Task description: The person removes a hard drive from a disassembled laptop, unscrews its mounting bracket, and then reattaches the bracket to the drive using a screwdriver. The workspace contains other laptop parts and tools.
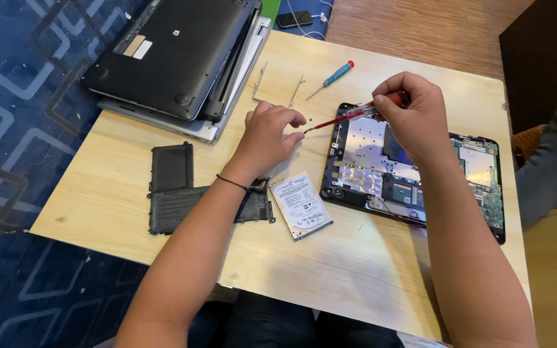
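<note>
Far left of the wooden table: two closed laptops, stacked, the dark one on top of a silver one, undersides up. Below them, one flat black battery pack lying on the tabletop, my left forearm crossing over its right end.

My left hand hovers just right of the stack. Fingers curled in, thumb and forefinger pinched close together at the tips; whether something small sits between them I cannot tell. One thin black band on that wrist. The pinch sits right at the tip of the red-handled screwdriver, nearly touching it.

Below the left hand: one hard drive, label side up, lying flat and slightly turned, just beside the battery pack's right end.

Above the left hand: two thin metal bracket strips, lying near each other. Right of them, one blue-handled screwdriver, not held, well apart from both hands.

My right hand is clenched around the red handle, the shaft slanting down-left toward the left fingertips. Screwdrivers counted: two, one held, one resting.

Under the right hand: one opened laptop base, boards and metal shielding exposed, its left edge directly beneath the shaft.

Top edge, off the table: one dark phone with a white cable.
</note>
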